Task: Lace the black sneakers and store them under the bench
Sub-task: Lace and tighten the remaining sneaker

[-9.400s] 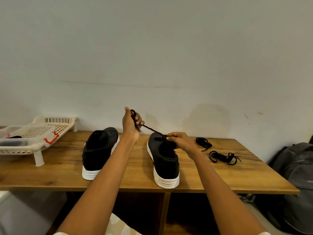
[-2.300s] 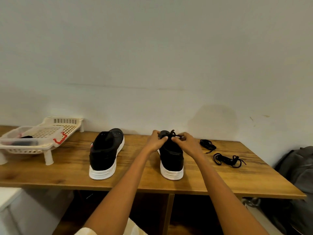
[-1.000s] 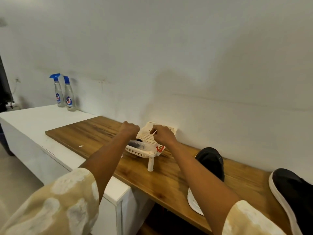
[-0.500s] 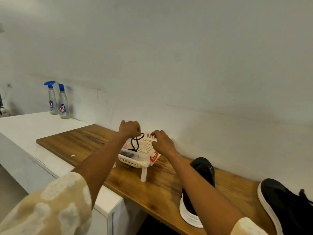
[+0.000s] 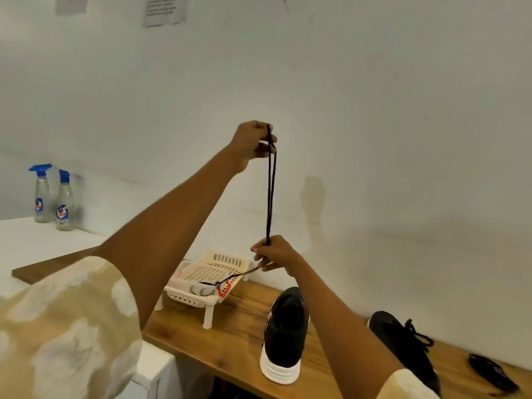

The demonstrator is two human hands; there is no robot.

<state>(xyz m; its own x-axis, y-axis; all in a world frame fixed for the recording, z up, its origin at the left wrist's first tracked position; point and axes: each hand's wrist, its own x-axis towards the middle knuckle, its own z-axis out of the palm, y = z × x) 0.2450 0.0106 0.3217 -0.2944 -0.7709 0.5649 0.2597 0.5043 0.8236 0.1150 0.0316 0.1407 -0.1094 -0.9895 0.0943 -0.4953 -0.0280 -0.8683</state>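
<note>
Left hand (image 5: 253,144) raised high against the white wall (image 5: 374,125), fingers and thumb pinched on the top of a black shoelace (image 5: 270,191). The lace hangs from that pinch as two strands side by side, running straight down to the right hand (image 5: 275,253).

Right hand sits lower, just above the far end of the basket, fingers curled round the two strands where they reach it. Below this hand the lace trails down and left into the cream plastic basket (image 5: 230,259), ending near a red clip (image 5: 224,287) on the basket's near rim (what else lies inside the basket is too blurred to tell).

The basket stands on short legs on the wooden bench (image 5: 230,338), close to the wall.

Near sneaker (image 5: 285,335): black with a white sole, on the bench just right of the basket, heel toward the camera. Its upper shows no lace, as far as can be seen; the right forearm crosses beside it.

Far sneaker (image 5: 403,349): black, farther right on the bench, a lace tied at its top. The right sleeve covers part of it.

A loose black bundle (image 5: 489,372) lies on the bench at the far right edge of view, apart from the far sneaker; too blurred to make out.

Left of the bench a white counter (image 5: 43,240) carries two spray bottles (image 5: 50,197) with blue tops, standing upright side by side against the wall.

Two sheets of paper (image 5: 164,8) are stuck to the wall at the top of view; text not readable.

Both sleeves are pale and patterned (image 5: 57,326).
</note>
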